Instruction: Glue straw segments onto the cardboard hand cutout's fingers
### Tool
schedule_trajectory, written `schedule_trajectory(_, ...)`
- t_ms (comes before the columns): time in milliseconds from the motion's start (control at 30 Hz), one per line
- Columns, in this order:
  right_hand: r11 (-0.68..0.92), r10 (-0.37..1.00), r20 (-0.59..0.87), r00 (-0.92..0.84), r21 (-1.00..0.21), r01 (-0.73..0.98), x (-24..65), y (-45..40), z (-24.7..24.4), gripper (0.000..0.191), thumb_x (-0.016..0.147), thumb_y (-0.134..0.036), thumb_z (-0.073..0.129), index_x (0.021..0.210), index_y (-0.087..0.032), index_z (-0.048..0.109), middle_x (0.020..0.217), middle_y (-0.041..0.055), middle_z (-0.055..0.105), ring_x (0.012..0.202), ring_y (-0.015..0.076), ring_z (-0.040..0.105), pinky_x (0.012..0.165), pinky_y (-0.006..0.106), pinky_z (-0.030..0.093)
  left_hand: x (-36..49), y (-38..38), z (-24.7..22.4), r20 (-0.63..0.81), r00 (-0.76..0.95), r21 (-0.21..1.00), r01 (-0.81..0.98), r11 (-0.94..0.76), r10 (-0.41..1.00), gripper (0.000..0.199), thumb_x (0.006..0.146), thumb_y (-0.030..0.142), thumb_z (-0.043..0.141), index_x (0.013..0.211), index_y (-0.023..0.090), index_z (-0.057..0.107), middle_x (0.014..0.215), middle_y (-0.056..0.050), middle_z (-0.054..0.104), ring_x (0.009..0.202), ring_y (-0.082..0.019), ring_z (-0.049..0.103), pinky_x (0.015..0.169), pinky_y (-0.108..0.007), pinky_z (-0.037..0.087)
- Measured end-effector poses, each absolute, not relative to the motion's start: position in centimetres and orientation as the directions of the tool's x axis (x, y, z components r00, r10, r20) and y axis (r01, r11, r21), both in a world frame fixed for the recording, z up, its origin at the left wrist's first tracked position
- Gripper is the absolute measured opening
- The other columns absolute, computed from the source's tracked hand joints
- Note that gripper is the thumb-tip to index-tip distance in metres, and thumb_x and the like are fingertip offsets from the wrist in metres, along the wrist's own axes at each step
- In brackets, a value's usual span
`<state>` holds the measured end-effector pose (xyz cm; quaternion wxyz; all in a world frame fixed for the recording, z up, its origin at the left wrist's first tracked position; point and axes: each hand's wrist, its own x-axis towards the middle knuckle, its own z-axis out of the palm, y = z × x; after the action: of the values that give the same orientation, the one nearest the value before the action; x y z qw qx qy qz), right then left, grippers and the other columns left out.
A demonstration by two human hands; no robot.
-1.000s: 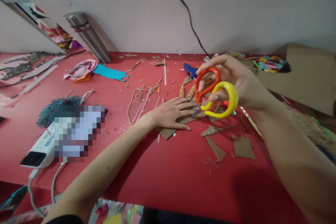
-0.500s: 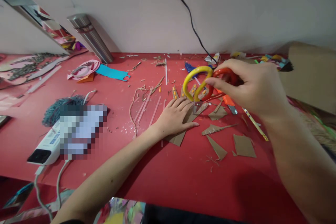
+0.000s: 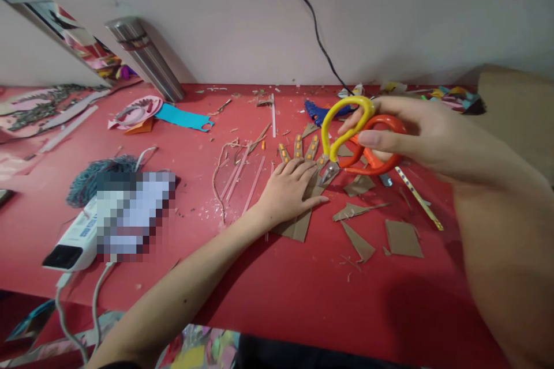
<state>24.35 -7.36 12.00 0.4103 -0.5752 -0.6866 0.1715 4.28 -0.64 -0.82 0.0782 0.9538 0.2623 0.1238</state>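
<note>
My left hand [image 3: 291,187] lies flat, fingers spread, on a hand-shaped cardboard cutout [image 3: 298,229]. Orange pieces [image 3: 298,148] sit along the cardboard fingers that stick out beyond my own. My right hand [image 3: 398,132] holds a pair of scissors [image 3: 348,102] with one yellow and one red handle loop, thumb and fingers at the loops. The scissor blades point down towards the cardboard beside my left fingertips; I cannot tell whether they touch it. Behind the scissors, partly hidden, are a blue glue gun-like object [image 3: 315,112] and an orange cutter [image 3: 373,157].
Cardboard scraps [image 3: 403,238] and a yellow patterned strip [image 3: 419,199] lie to the right. Clear glue sticks [image 3: 239,172] and twine [image 3: 216,181] are left of my hand. Farther left are a phone [image 3: 138,213], a white power bank [image 3: 71,248], yarn [image 3: 97,180] and a steel flask [image 3: 147,60].
My right hand has turned and shifted slightly right with the scissors, and the handle loops are more open to view. More of the cardboard fingers shows. My left hand stays nearly in place.
</note>
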Motion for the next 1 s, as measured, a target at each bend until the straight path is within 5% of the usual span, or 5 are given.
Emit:
schedule_trajectory(200, 0.114, 0.983, 0.057, -0.175, -0.934, 0.338, 26.0, -7.9, 12.3, 0.042, 0.085, -0.055, 0.072, 0.115, -0.026, 0.073, 0.097, 0.0062, 0.073, 0.076, 0.0171, 0.069, 0.064, 0.028, 0.061, 4.2, -0.7, -1.0, 0.198, 0.831, 0.204, 0.484, -0.851, 0.520, 0.078, 0.093, 0.072, 0.050, 0.146, 0.015, 0.050, 0.151, -0.011, 0.055, 0.144, -0.029, 0.042, 0.120, -0.042, 0.032)
schedule_trajectory(300, 0.178, 0.972, 0.107, -0.209, -0.916, 0.359, 25.9, -7.8, 12.5, 0.029, 0.081, -0.047, 0.078, 0.101, -0.026, 0.078, 0.098, 0.0050, 0.074, 0.086, 0.0194, 0.071, 0.075, 0.033, 0.063, 4.2, -0.9, -0.9, 0.212, 0.822, 0.202, 0.493, -0.846, 0.529, 0.075, 0.095, 0.071, 0.048, 0.145, 0.016, 0.051, 0.150, -0.011, 0.056, 0.143, -0.030, 0.043, 0.118, -0.043, 0.033)
schedule_trajectory(567, 0.218, 0.948, 0.290, 0.127, -0.889, 0.404, 22.8, -6.9, 12.1, 0.035, 0.066, -0.049, 0.087, 0.079, -0.019, 0.077, 0.074, 0.0013, 0.072, 0.063, 0.0136, 0.065, 0.056, 0.027, 0.057, 5.0, -1.4, -0.2, 0.210, 0.805, 0.098, 0.547, -0.831, 0.554, 0.055, 0.101, 0.060, 0.047, 0.135, 0.018, 0.058, 0.138, -0.011, 0.064, 0.131, -0.030, 0.053, 0.108, -0.042, 0.041)
schedule_trajectory(800, 0.267, 0.795, 0.448, 0.410, -0.864, 0.427, 21.4, -6.3, 9.5, 0.015, 0.075, -0.026, 0.082, 0.080, -0.020, 0.070, 0.078, 0.0005, 0.072, 0.066, 0.0142, 0.067, 0.050, 0.025, 0.055, 6.3, -1.3, -0.7, 0.301, 0.786, -0.028, 0.573, -0.819, 0.540, 0.038, 0.106, 0.044, 0.040, 0.124, 0.022, 0.066, 0.114, -0.009, 0.071, 0.111, -0.031, 0.060, 0.095, -0.045, 0.046)
schedule_trajectory(1000, 0.335, 0.699, 0.513, 0.498, -0.851, 0.405, 20.5, -7.1, 8.6, 0.043, 0.071, -0.022, 0.084, 0.100, -0.027, 0.053, 0.085, -0.0012, 0.071, 0.067, 0.0167, 0.070, 0.054, 0.028, 0.060, 6.4, -1.5, -0.7, 0.295, 0.792, 0.003, 0.558, -0.830, 0.534, 0.046, 0.108, 0.043, 0.031, 0.132, 0.020, 0.063, 0.123, -0.010, 0.069, 0.116, -0.033, 0.057, 0.104, -0.050, 0.041)
